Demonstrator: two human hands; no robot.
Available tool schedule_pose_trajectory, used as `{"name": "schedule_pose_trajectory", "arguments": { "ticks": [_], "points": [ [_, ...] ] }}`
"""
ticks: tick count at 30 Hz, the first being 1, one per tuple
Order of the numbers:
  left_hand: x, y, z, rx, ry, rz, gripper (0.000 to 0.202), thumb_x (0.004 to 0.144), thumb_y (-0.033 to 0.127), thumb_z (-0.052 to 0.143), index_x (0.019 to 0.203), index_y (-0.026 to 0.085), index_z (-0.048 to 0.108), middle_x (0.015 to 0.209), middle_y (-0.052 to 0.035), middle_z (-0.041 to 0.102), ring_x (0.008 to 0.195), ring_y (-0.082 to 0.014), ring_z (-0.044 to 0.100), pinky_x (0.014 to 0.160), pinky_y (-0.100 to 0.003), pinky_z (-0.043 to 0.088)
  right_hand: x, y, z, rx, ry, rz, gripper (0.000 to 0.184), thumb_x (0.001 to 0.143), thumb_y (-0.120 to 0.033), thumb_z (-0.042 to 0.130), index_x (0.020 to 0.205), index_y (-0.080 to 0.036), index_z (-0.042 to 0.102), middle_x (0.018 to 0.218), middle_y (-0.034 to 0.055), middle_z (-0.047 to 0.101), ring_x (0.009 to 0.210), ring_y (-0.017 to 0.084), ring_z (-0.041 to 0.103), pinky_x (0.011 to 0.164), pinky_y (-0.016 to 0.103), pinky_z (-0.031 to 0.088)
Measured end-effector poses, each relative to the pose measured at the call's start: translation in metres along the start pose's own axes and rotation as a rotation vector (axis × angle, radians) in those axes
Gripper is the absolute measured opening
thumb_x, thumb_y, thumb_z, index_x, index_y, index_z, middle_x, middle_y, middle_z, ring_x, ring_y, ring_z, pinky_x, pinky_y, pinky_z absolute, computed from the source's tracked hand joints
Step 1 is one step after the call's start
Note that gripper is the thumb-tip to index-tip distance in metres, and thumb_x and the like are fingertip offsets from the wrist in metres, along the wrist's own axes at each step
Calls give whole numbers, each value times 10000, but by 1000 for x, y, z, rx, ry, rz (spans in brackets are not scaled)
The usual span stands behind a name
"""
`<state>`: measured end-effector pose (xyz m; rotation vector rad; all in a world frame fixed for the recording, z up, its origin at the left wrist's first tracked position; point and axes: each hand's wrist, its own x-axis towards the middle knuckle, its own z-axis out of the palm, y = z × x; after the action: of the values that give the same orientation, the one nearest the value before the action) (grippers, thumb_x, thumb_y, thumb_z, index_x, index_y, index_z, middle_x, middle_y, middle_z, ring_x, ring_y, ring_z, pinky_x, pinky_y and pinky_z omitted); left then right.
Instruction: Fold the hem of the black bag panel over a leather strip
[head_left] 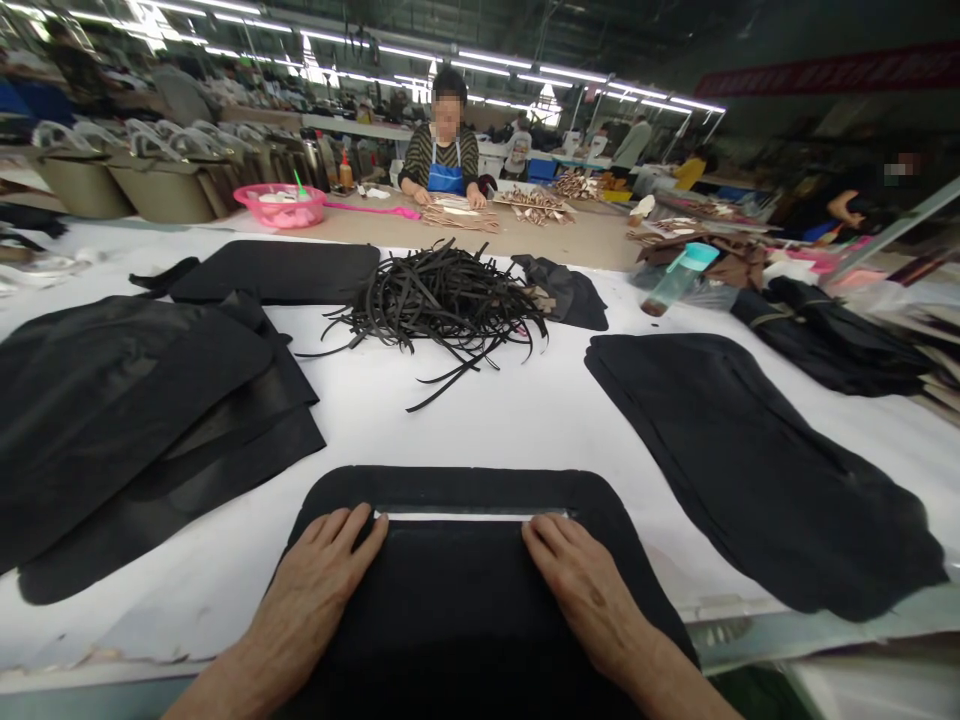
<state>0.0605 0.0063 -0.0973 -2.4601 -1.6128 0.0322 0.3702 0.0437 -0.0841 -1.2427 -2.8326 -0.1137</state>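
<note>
Head view: left hand [326, 560] and right hand [574, 562] touch one black panel [461, 600].

blk panel [457, 600] cut off btm, banner [832, 78] blurry

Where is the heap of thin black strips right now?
In the head view, the heap lies just above centre on the white tabletop, beyond the black panel that the left hand and right hand touch.
</note>
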Motion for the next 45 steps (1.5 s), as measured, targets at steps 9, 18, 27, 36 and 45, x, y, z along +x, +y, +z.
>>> {"name": "schedule_pose_trajectory", "arguments": {
  "ticks": [9,18,27,36,45],
  "points": [
    [-4,3,-3,26,-48,-14,543,736,-69,339,1178,150,566,1209,-114,555,1045,-251,522,912,-422,462,10,-7,4,-35,109,96,292,726,54,505,937,-114,617,999,113,571,880,251,515,799,409,505],
    [-6,-4,-2,-201,-17,-181,527,747,-68,322,1186,124,542,1229,-107,523,1065,-232,494,927,-374,468,19,-17,1,108,120,162,258,776,50,461,880,-142,598,929,90,552,814,243,505,723,411,465],
    [17,-20,-10,-669,-2,-276,324,882,81,322,1018,196,593,1005,-41,560,934,-172,491,846,-315,457,87,-68,-11,269,39,78,130,875,-103,505,798,-191,561,859,23,541,789,190,489,702,322,386],
    [29,-17,0,-567,-41,-97,249,851,61,380,913,162,599,994,-52,531,915,-193,444,843,-343,421,111,-81,18,-2,114,-138,133,779,-53,604,827,-168,558,821,36,521,748,204,443,647,337,334],
    [37,-21,10,-576,23,-22,89,863,161,486,825,172,565,915,-29,523,871,-179,457,777,-310,417,120,-72,11,103,30,-113,122,832,-95,570,776,-191,519,834,16,523,775,196,469,656,324,349]
  ]
}}
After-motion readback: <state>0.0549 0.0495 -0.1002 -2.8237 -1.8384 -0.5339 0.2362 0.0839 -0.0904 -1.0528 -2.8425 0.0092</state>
